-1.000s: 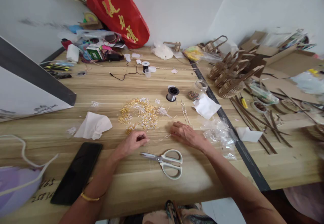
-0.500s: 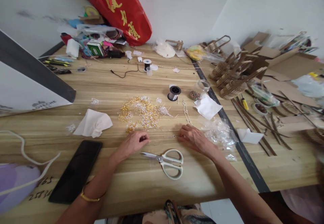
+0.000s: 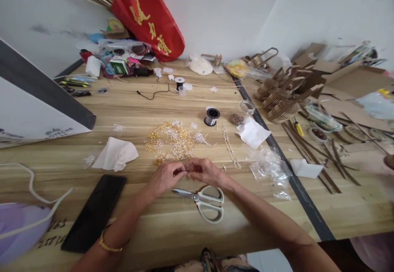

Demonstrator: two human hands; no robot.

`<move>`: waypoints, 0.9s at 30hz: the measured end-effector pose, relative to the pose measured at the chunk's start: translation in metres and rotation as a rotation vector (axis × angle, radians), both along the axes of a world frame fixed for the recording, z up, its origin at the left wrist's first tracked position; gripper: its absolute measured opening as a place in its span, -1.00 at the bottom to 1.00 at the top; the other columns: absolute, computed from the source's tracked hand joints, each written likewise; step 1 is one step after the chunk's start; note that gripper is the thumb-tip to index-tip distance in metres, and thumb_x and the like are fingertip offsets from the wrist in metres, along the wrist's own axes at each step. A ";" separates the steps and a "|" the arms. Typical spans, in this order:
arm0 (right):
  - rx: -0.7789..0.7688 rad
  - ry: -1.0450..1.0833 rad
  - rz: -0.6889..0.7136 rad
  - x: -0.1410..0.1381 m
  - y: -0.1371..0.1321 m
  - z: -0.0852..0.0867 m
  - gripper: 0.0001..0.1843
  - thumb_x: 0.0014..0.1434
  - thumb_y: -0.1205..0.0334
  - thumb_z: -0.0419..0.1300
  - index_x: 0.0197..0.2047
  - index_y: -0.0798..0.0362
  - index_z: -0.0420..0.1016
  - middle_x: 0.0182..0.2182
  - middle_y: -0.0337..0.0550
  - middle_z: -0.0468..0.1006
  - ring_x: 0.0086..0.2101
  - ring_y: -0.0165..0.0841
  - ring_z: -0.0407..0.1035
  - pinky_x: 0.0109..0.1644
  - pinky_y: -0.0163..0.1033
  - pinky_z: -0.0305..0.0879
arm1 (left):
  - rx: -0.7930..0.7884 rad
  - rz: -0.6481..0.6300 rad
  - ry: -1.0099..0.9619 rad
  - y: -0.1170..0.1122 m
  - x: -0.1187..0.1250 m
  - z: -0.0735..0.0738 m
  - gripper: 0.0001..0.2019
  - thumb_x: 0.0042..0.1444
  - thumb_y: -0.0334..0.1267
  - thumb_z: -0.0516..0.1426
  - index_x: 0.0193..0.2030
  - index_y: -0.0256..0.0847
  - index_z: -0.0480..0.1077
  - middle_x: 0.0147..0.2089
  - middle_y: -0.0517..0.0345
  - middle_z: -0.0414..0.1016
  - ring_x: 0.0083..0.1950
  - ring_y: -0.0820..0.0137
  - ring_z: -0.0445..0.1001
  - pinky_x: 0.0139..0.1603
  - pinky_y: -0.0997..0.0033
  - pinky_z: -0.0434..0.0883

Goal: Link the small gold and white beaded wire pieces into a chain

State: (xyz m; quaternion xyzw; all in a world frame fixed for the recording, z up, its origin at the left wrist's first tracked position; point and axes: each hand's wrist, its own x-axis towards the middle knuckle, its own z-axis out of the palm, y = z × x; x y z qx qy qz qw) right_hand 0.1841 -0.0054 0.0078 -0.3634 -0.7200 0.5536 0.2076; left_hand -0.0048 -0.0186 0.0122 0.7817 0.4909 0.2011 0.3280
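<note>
Two hands together: left hand point(image 3: 166, 177), right hand point(image 3: 207, 170); fingers meeting, grip hidden, cannot tell. Gold-silver bits point(image 3: 182, 142) just beyond, scissors point(image 3: 197, 198) nearer.

Gold Chinese characters mark the slanting red bag point(image 3: 147, 21), far left; "OTECHE" shows on the grey-and-white box point(image 3: 33, 108), left, apparently "999" on a green-and-white carton point(image 3: 119, 65), handwritten "65" and "2583" on the pale wooden tabletop point(image 3: 147, 235), near left.

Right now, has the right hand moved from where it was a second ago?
Yes. Judged against the white-handled scissors, the right hand has moved left, right up to the left hand.
</note>
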 end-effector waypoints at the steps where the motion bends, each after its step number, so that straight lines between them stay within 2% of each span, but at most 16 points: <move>1: -0.085 0.065 0.014 -0.003 0.001 -0.004 -0.83 0.10 0.25 0.20 -0.23 0.13 0.43 -0.48 -0.27 0.46 -0.53 -0.51 0.31 -0.48 -0.43 0.23 | 0.015 0.005 -0.006 0.000 0.000 0.000 -0.87 0.07 -0.32 0.12 -0.47 -0.24 0.42 -0.46 0.18 0.50 -0.43 0.45 0.40 -0.35 0.50 0.25; 3: -0.153 0.148 -0.017 -0.007 0.003 -0.010 -0.83 0.06 0.21 0.23 -0.31 0.15 0.42 -0.51 -0.26 0.45 -0.54 -0.50 0.32 -0.47 -0.42 0.25 | 0.047 0.020 -0.011 0.000 0.000 -0.002 -0.87 0.07 -0.31 0.13 -0.47 -0.24 0.42 -0.45 0.18 0.51 -0.42 0.44 0.41 -0.34 0.50 0.26; 5: -0.157 0.173 -0.089 -0.008 0.002 -0.016 -0.81 0.04 0.18 0.25 -0.34 0.15 0.42 -0.52 -0.25 0.46 -0.52 -0.48 0.35 -0.44 -0.39 0.28 | 0.070 0.038 -0.009 0.001 0.001 -0.003 -0.87 0.07 -0.32 0.13 -0.47 -0.24 0.41 -0.44 0.18 0.51 -0.41 0.44 0.41 -0.33 0.49 0.27; 9: -0.054 0.154 -0.210 -0.007 -0.004 -0.022 -0.80 0.08 0.15 0.22 -0.34 0.13 0.41 -0.53 -0.23 0.48 -0.54 -0.47 0.35 -0.46 -0.39 0.25 | 0.071 0.072 0.023 0.003 0.002 -0.004 -0.88 0.07 -0.33 0.13 -0.46 -0.25 0.40 -0.44 0.17 0.51 -0.40 0.43 0.41 -0.33 0.48 0.27; 17: 0.187 0.039 -0.262 -0.004 -0.010 -0.025 -0.84 0.16 0.22 0.13 -0.35 0.12 0.46 -0.55 -0.25 0.43 -0.53 -0.48 0.24 -0.46 -0.41 0.15 | 0.038 0.073 0.069 0.006 0.007 -0.003 -0.88 0.08 -0.31 0.11 -0.45 -0.23 0.40 -0.45 0.18 0.50 -0.42 0.43 0.40 -0.36 0.49 0.26; 22: 0.246 0.054 -0.335 -0.004 -0.010 -0.026 -0.84 0.15 0.23 0.12 -0.34 0.13 0.46 -0.54 -0.26 0.37 -0.53 -0.49 0.18 -0.47 -0.40 0.09 | 0.022 0.084 0.048 0.010 0.011 -0.004 -0.86 0.09 -0.27 0.10 -0.44 -0.22 0.41 -0.46 0.19 0.49 -0.44 0.44 0.38 -0.38 0.49 0.25; 27: 0.237 0.100 -0.368 -0.002 -0.008 -0.026 -0.86 0.14 0.26 0.10 -0.34 0.14 0.43 -0.56 -0.27 0.35 -0.56 -0.49 0.16 -0.49 -0.39 0.07 | 0.026 0.120 -0.071 0.018 0.016 -0.002 -0.81 0.10 -0.23 0.09 -0.48 -0.24 0.38 -0.48 0.20 0.46 -0.45 0.46 0.36 -0.38 0.51 0.25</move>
